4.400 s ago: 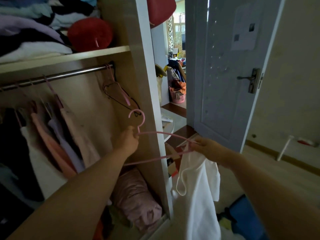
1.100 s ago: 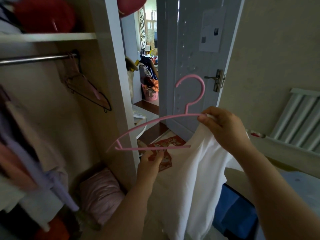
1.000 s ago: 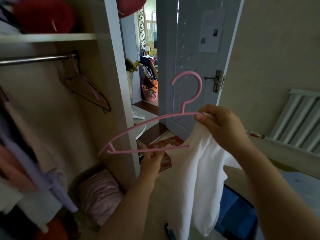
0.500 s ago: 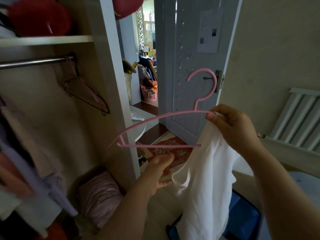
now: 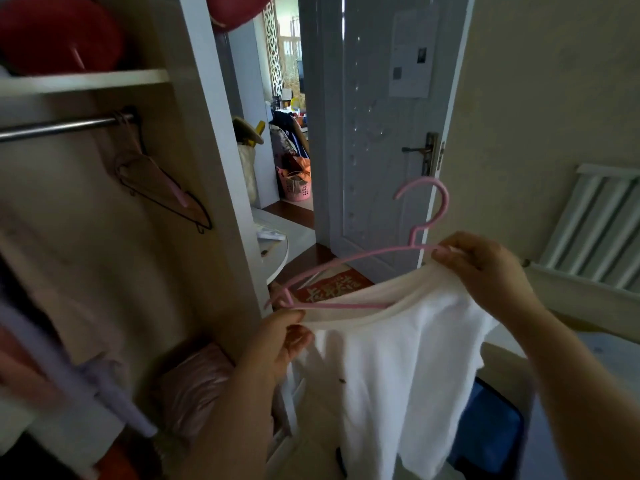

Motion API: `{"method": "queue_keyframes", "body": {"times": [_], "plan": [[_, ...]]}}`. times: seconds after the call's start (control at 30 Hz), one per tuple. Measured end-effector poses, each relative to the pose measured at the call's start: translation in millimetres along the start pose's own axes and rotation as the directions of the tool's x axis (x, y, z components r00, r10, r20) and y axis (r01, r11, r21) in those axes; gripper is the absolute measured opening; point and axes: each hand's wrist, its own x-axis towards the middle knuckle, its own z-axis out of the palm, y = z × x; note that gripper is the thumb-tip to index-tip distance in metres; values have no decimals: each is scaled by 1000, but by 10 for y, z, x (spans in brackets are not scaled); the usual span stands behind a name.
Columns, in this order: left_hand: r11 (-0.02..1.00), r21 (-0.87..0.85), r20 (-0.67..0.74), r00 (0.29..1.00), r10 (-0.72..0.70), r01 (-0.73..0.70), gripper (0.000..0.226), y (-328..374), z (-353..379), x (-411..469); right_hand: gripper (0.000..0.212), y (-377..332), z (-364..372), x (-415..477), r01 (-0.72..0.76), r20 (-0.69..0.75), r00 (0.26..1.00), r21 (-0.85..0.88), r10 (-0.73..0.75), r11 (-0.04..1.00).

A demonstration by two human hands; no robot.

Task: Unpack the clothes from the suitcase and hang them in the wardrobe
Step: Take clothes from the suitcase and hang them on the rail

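A pink plastic hanger (image 5: 349,261) is held up in front of the open wardrobe (image 5: 221,168), hook upward. A white shirt (image 5: 398,362) hangs below it, its neckline stretched wide around the hanger's lower bar. My right hand (image 5: 481,268) pinches the shirt's collar together with the hanger's right arm. My left hand (image 5: 282,337) grips the collar's left end just under the hanger's left tip. A blue suitcase (image 5: 488,431) lies on the floor at lower right, partly hidden by the shirt.
The wardrobe rail (image 5: 65,126) carries spare hangers (image 5: 162,188) at its right end and blurred hung clothes at far left. A pink bundle (image 5: 194,386) lies on the wardrobe floor. A grey door (image 5: 374,133) stands open behind; a radiator (image 5: 595,223) is at right.
My left hand rose from below the hanger and took hold of the shirt's collar, stretching it open beneath the bar. The hanger tilted so its left tip points lower.
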Motion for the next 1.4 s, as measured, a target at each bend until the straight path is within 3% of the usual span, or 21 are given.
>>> {"method": "queue_keyframes", "body": {"times": [0.13, 0.33, 0.43, 0.53, 0.6, 0.67, 0.73, 0.83, 0.87, 0.9, 0.97, 1.03, 1.07, 1.1, 1.13, 1.2, 1.27, 1.3, 1.4], "plan": [[978, -205, 61, 998, -20, 32, 11, 133, -27, -60, 12, 150, 71, -83, -34, 53, 998, -8, 34, 999], [971, -238, -29, 1000, -10, 3, 12, 206, -75, 12, 11, 243, 174, -114, -46, 102, 994, 49, 40, 998], [991, -129, -102, 994, 29, -42, 11, 274, -82, 37, 17, 240, 206, -117, -59, 81, 995, 43, 55, 997], [967, 202, -180, 965, 190, -153, 17, 311, -103, 47, 21, 251, 217, -92, -94, 4, 996, 5, 94, 996], [874, 441, -106, 956, 275, -202, 23, 342, -120, 13, 22, 294, 211, -77, -123, -30, 992, -29, 122, 992], [795, 585, -20, 977, 213, -161, 15, 378, -116, -43, 21, 348, 205, -68, -151, -48, 988, -76, 148, 986], [803, 589, 18, 994, 104, -95, 8, 397, -96, -113, 20, 372, 204, -64, -183, -54, 982, -105, 179, 977], [914, 405, 119, 992, -43, -9, 9, 297, -29, -167, 19, 334, 210, -40, -234, -68, 970, -20, 232, 972], [889, 457, 147, 988, -47, -26, 12, 245, 4, -175, 19, 310, 220, -32, -236, -66, 970, -16, 234, 972], [816, 570, 178, 984, -14, -92, 14, 197, 40, -180, 21, 280, 233, -27, -225, -61, 973, -50, 221, 973], [553, 760, 299, 939, 169, -341, 17, 135, 144, -164, 28, 227, 260, -15, -164, -31, 987, -199, 161, 966], [108, 831, 452, 776, 441, -546, 15, 137, 255, -162, 31, 155, 293, -8, -107, 25, 992, -363, 125, 926], [-107, 821, 523, 662, 537, -561, 12, 155, 315, -184, 29, 121, 306, -4, -96, 47, 991, -401, 125, 911], [-222, 806, 561, 588, 583, -549, 11, 169, 362, -180, 28, 85, 312, -3, -91, 69, 989, -398, 129, 913], [-247, 799, 572, 568, 592, -548, 10, 181, 404, -166, 26, 55, 316, -4, -85, 100, 986, -366, 130, 927], [-108, 812, 530, 648, 548, -573, 9, 180, 428, -110, 25, 14, 310, -23, -71, 201, 971, -271, 129, 960], [178, 796, 450, 762, 465, -579, 10, 156, 418, -96, 24, -25, 276, -52, -53, 338, 933, -203, 121, 978], [274, 776, 421, 790, 446, -568, 9, 138, 405, -100, 24, -49, 271, -64, -44, 392, 912, -188, 117, 981], [335, 750, 418, 801, 429, -571, 10, 114, 439, -148, 26, -111, 311, -72, -32, 402, 909, -200, 112, 979]]}}
